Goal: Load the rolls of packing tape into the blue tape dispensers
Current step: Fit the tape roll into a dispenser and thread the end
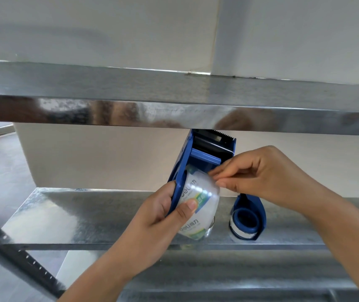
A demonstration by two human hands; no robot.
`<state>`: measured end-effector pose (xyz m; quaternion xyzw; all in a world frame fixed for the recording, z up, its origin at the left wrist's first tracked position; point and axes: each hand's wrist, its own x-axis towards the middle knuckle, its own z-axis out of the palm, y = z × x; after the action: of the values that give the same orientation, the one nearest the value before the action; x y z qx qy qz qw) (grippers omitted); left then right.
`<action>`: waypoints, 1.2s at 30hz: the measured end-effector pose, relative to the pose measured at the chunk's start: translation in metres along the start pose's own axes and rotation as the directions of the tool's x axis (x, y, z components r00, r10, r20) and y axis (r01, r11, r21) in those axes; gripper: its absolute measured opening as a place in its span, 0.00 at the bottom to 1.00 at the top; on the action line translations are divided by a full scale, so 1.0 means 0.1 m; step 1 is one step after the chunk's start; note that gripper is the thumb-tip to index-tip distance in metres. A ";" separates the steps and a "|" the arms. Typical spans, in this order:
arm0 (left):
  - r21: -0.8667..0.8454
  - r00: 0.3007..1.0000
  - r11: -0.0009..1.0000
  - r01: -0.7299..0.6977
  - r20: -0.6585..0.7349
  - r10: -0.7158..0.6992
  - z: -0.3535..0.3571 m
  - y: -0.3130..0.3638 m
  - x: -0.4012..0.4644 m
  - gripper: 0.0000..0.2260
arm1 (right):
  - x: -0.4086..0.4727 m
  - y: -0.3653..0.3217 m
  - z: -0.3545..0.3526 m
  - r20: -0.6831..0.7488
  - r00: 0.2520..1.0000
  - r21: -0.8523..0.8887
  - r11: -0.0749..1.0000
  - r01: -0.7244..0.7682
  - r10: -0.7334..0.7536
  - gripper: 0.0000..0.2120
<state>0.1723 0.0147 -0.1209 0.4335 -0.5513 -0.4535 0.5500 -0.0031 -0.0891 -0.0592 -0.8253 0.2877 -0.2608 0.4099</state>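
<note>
The left hand (pixel 163 210) is clamped around the lower end of a blue tape dispenser (pixel 198 164), fingers wrapped over its side plate and the thumb pressed flat on the clear roll of packing tape (pixel 198 192) seated in it. The right hand (pixel 263 173) has thumb and forefinger pinched together at the top of that roll, just under the dispenser's blue crossbar; whether a loose tape end lies between them is too fine to tell. The other right fingers are curled in.

The held dispenser is tilted, its serrated cutter end up and almost touching the underside of the upper steel shelf (pixel 174 114), so little room is left above it. Below the left thumb a second wrapped roll (pixel 196 229) with green print shows, close to the front lip of the lower steel shelf (pixel 87 214); whether it rests there cannot be told.

Just right of it, under the right wrist, a second blue dispenser (pixel 248 219) stands on the lower shelf near the front edge, apart from the held one. The lower shelf to the left is open metal. A perforated dark upright (pixel 17 256) crosses the lower left corner, well apart from both hands.
</note>
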 end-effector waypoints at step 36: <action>-0.022 0.999 0.999 0.040 -0.003 -0.040 0.03 -0.01 -0.06 0.11 | -0.09 0.08 0.12 -0.041 0.984 -0.330 0.932 0.149 -0.172 0.07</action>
<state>0.1698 0.0202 -0.1228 0.4391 -0.5367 -0.4697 0.5464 -0.0032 -0.0807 -0.0745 -0.8927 0.2725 -0.2709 0.2353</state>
